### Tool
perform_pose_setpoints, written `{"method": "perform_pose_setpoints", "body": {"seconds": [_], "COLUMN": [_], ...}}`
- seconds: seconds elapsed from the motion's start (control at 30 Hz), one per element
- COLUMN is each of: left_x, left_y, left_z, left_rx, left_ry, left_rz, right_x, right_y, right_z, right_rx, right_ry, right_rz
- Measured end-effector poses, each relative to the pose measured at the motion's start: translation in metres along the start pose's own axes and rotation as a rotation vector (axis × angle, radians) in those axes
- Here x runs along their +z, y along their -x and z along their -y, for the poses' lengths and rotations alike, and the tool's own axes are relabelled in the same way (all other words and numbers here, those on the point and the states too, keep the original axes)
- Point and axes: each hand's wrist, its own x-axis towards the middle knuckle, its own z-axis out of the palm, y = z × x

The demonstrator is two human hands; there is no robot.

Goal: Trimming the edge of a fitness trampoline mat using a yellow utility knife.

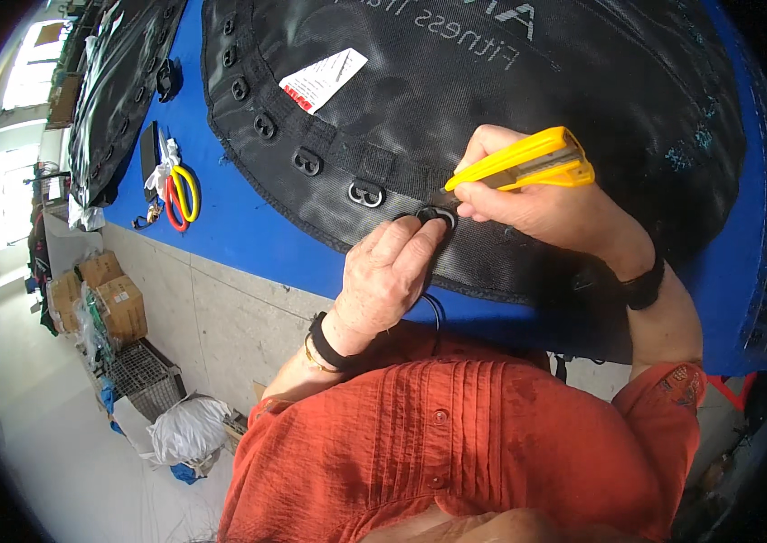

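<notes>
A round black mesh trampoline mat [528, 109] lies on the blue tabletop [257, 262], with several metal rings in black webbing loops along its near edge. My left hand [388, 271] is closed at that edge, its fingertips pressed on one ring [442, 215]. A yellow utility knife [528, 161] is gripped in my right hand [528, 204]. Its tip points left and down at the webbing band, just above the ring under my left fingers. Whether the blade touches the webbing is too small to tell. A white label [325, 80] sticks out from the band.
Scissors with red and yellow handles [182, 199] lie at the table's left beside a dark flat strip [149, 161]. Another black mat [121, 81] is at the far left. Cardboard boxes [119, 306], a wire crate [148, 376] and a white sack [192, 433] stand on the floor.
</notes>
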Motion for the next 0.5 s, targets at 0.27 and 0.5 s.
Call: {"method": "perform_pose_setpoints", "body": {"seconds": [0.27,0.5], "left_x": [-0.002,-0.003], "left_y": [-0.002,-0.003], "left_z": [-0.003,-0.005], "left_rx": [-0.033,-0.039], "left_ry": [-0.001,-0.002], "left_rz": [-0.016,-0.026], "right_x": [-0.004,-0.007], "right_y": [0.002,0.003], "right_z": [0.009,0.010], "right_rx": [0.014,-0.027], "right_ry": [0.043,0.097], "right_rz": [0.000,0.002]}}
